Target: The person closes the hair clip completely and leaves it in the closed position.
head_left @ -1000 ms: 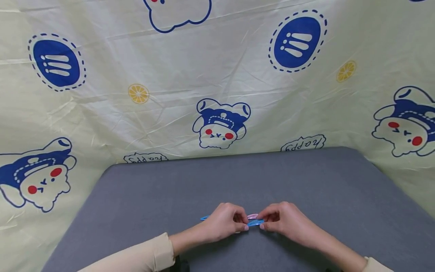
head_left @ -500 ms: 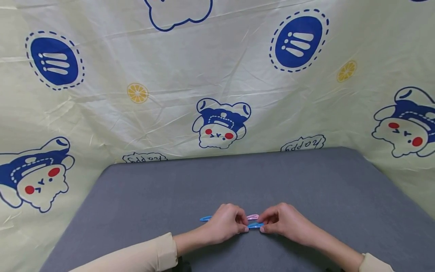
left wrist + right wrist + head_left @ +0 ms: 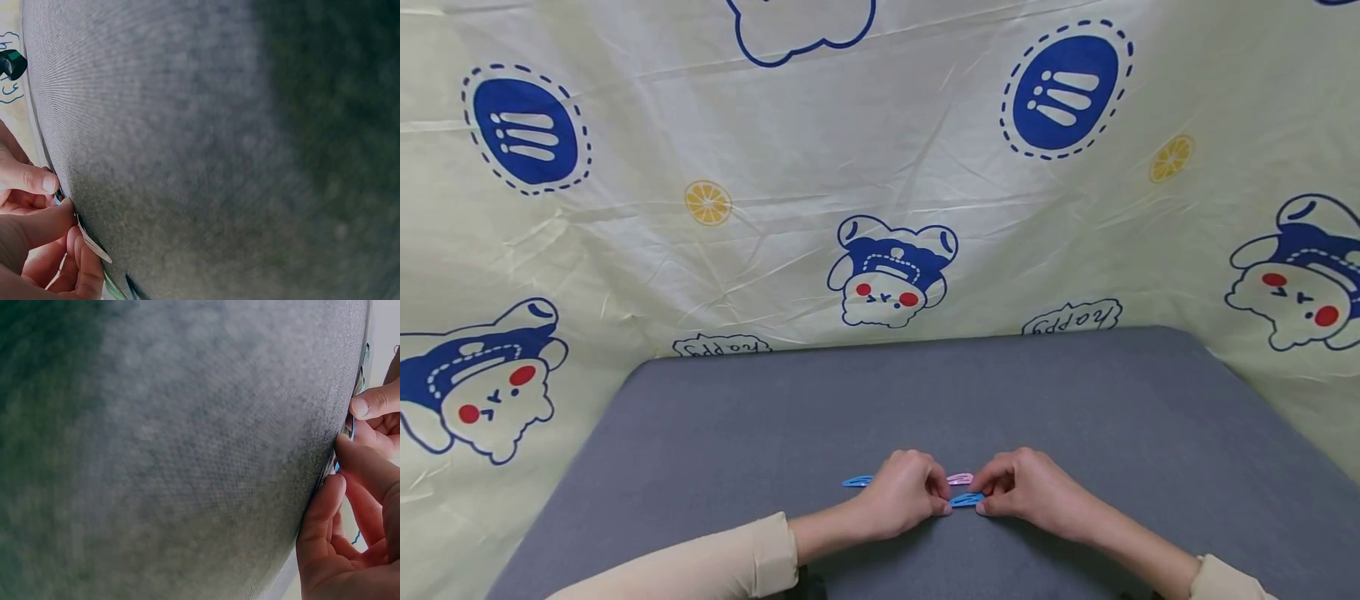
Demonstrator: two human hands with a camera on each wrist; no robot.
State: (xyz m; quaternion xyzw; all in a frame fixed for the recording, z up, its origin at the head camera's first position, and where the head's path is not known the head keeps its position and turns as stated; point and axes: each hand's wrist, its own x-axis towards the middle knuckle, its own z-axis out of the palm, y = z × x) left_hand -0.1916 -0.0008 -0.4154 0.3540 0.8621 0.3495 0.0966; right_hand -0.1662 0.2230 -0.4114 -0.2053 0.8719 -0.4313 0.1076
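A blue snap hair clip [image 3: 967,500] lies low at the table surface between both hands, near the front middle. My left hand [image 3: 902,495] pinches its left end with thumb and fingers. At the right end, my right hand [image 3: 1030,490] pinches it too. Just behind it is a pink hair clip [image 3: 959,479], partly covered by the left hand. Another blue hair clip [image 3: 857,482] shows beyond the left wrist. In the left wrist view, a pale clip [image 3: 94,242] and a greenish clip [image 3: 114,289] lie beside the left fingers.
The grey cloth-covered table [image 3: 880,400] stretches back to a cream curtain [image 3: 775,250] printed with blue bears and orange slices. A dark, blurred object [image 3: 12,64] appears at the far left edge of the left wrist view.
The held blue clip has come slightly down and closer to the front, both hands moving a little with it. More of the blue clip at the left is showing.
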